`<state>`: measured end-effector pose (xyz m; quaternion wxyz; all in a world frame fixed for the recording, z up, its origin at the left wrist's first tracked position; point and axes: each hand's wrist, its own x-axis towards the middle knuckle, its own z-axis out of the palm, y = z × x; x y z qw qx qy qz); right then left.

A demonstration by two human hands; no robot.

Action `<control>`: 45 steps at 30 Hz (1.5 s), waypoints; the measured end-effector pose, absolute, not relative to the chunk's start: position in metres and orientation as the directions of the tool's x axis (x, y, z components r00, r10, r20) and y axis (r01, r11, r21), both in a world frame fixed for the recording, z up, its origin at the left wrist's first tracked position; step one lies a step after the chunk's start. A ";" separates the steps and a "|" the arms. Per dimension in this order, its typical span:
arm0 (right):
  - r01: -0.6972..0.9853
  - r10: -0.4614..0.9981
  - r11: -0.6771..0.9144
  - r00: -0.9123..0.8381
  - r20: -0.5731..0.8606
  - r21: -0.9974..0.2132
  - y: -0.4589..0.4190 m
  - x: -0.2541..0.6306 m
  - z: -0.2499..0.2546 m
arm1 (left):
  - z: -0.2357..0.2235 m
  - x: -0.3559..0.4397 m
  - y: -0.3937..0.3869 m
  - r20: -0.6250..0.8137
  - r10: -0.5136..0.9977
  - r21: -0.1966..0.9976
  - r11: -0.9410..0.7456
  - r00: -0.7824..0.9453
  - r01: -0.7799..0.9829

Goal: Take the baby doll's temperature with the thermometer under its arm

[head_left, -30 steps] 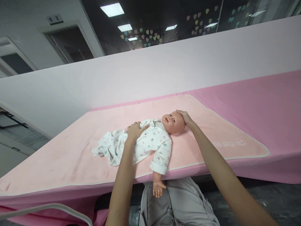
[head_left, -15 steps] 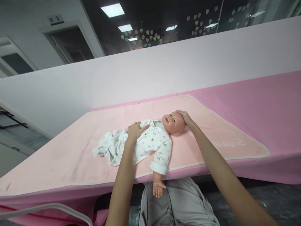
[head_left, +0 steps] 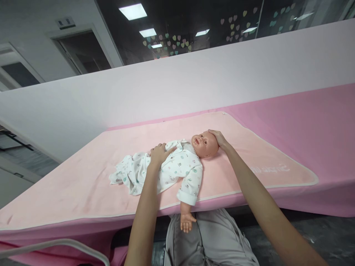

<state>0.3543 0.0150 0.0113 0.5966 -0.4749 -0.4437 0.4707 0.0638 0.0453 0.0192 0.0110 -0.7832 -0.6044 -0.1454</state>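
A baby doll (head_left: 180,162) lies on its back on a peach-coloured mat (head_left: 91,177), its head towards the right. It wears a white sleepsuit (head_left: 138,171) with small printed figures, and one bare doll hand (head_left: 187,221) hangs over the front edge of the table. My left hand (head_left: 161,153) rests open on the doll's chest and belly, fingers spread over the cloth. At the top of the doll's head (head_left: 204,143), my right hand (head_left: 218,138) lies open against the crown. Part of its palm and fingers is hidden behind the head.
Under the mat is a pink cover (head_left: 318,122) that drapes over the table's front edge. A low white wall (head_left: 177,88) runs along the back, with dark glass (head_left: 194,22) above it. A pale curved tube (head_left: 63,242) stands at the lower left.
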 end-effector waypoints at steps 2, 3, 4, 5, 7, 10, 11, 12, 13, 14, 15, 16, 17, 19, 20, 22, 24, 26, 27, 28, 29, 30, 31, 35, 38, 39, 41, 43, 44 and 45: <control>-0.137 0.982 0.103 0.169 0.079 -0.985 0.015 0.354 0.011 | 0.020 0.064 0.045 0.236 0.945 0.157 -0.269 0.229 0.950; -0.137 0.982 0.103 0.170 0.079 -0.985 0.016 0.354 0.011 | 0.020 0.064 0.045 0.235 0.945 0.155 -0.269 0.229 0.950; -0.139 0.982 0.104 0.170 0.080 -0.985 0.016 0.354 0.011 | 0.020 0.064 0.045 0.238 0.944 0.153 -0.271 0.231 0.950; -0.140 0.982 0.106 0.169 0.082 -0.984 0.016 0.354 0.011 | 0.020 0.064 0.045 0.242 0.942 0.152 -0.273 0.232 0.950; -0.141 0.982 0.107 0.168 0.083 -0.984 0.016 0.354 0.011 | 0.019 0.063 0.045 0.251 0.939 0.153 -0.280 0.237 0.948; -0.143 0.981 0.110 0.177 0.084 -0.984 0.016 0.354 0.011 | 0.019 0.063 0.045 0.246 0.940 0.153 -0.280 0.237 0.948; -0.144 0.979 0.116 0.181 0.089 -0.983 0.016 0.353 0.010 | 0.019 0.063 0.045 0.245 0.940 0.153 -0.279 0.237 0.948; -0.145 0.978 0.123 0.187 0.095 -0.982 0.016 0.353 0.010 | 0.020 0.063 0.045 0.244 0.940 0.151 -0.278 0.237 0.949; -0.144 0.977 0.129 0.190 0.100 -0.981 0.016 0.353 0.010 | 0.020 0.063 0.045 0.245 0.940 0.150 -0.279 0.237 0.949; -0.143 0.976 0.131 0.190 0.103 -0.981 0.016 0.353 0.010 | 0.020 0.063 0.044 0.247 0.939 0.149 -0.279 0.238 0.949; -0.140 0.977 0.131 0.188 0.103 -0.981 0.017 0.353 0.010 | 0.020 0.063 0.044 0.249 0.939 0.148 -0.279 0.238 0.949; -0.137 0.977 0.129 0.186 0.102 -0.982 0.018 0.354 0.010 | 0.020 0.063 0.044 0.248 0.939 0.147 -0.278 0.237 0.949; -0.134 0.977 0.129 0.188 0.103 -0.983 0.019 0.354 0.009 | 0.020 0.063 0.044 0.247 0.940 0.146 -0.277 0.236 0.950; -0.132 0.974 0.139 0.198 0.111 -0.981 0.020 0.354 0.008 | 0.019 0.063 0.045 0.246 0.940 0.144 -0.276 0.236 0.950; -0.134 0.974 0.144 0.197 0.116 -0.980 0.021 0.355 0.008 | 0.019 0.063 0.045 0.247 0.940 0.143 -0.276 0.236 0.950; -0.143 0.977 0.143 0.177 0.117 -0.979 0.021 0.355 0.006 | 0.018 0.063 0.046 0.253 0.937 0.142 -0.280 0.239 0.949; -0.149 0.982 0.131 0.152 0.108 -0.980 0.022 0.356 0.005 | 0.018 0.063 0.046 0.258 0.935 0.141 -0.284 0.242 0.948; -0.148 0.984 0.121 0.151 0.098 -0.982 0.023 0.357 0.004 | 0.018 0.063 0.047 0.261 0.934 0.142 -0.287 0.244 0.947; -0.145 0.982 0.122 0.160 0.099 -0.982 0.024 0.357 0.004 | 0.018 0.063 0.047 0.260 0.934 0.144 -0.289 0.245 0.947; -0.141 0.980 0.129 0.173 0.104 -0.982 0.025 0.357 0.003 | 0.018 0.062 0.047 0.260 0.934 0.147 -0.290 0.246 0.946; -0.137 0.976 0.140 0.187 0.113 -0.981 0.026 0.358 0.003 | 0.018 0.062 0.047 0.260 0.934 0.151 -0.291 0.246 0.945; -0.132 0.971 0.152 0.202 0.124 -0.979 0.027 0.358 0.003 | 0.018 0.062 0.047 0.260 0.934 0.155 -0.292 0.246 0.944; -0.130 0.968 0.164 0.211 0.135 -0.978 0.027 0.358 0.003 | 0.018 0.062 0.046 0.262 0.933 0.158 -0.294 0.247 0.943; -0.147 0.969 0.183 0.194 0.153 -0.972 0.027 0.358 0.002 | 0.018 0.063 0.046 0.261 0.933 0.160 -0.294 0.247 0.942; -0.179 0.973 0.180 0.177 0.148 -0.967 0.027 0.358 0.002 | 0.019 0.063 0.045 0.245 0.940 0.158 -0.280 0.237 0.947; -0.186 0.975 0.172 0.173 0.140 -0.967 0.027 0.358 0.001 | 0.019 0.063 0.045 0.242 0.941 0.158 -0.278 0.236 0.947; -0.186 0.975 0.163 0.183 0.129 -0.969 0.028 0.358 0.001 | 0.019 0.063 0.045 0.240 0.942 0.160 -0.279 0.237 0.947; -0.168 0.967 0.174 0.214 0.137 -0.970 0.029 0.359 0.000 | 0.019 0.063 0.045 0.242 0.941 0.163 -0.281 0.238 0.946; -0.160 0.963 0.183 0.227 0.144 -0.970 0.029 0.359 0.000 | 0.019 0.063 0.046 0.242 0.941 0.164 -0.281 0.237 0.946; -0.157 0.962 0.186 0.230 0.147 -0.970 0.029 0.359 0.000 | 0.019 0.062 0.046 0.242 0.941 0.163 -0.281 0.238 0.946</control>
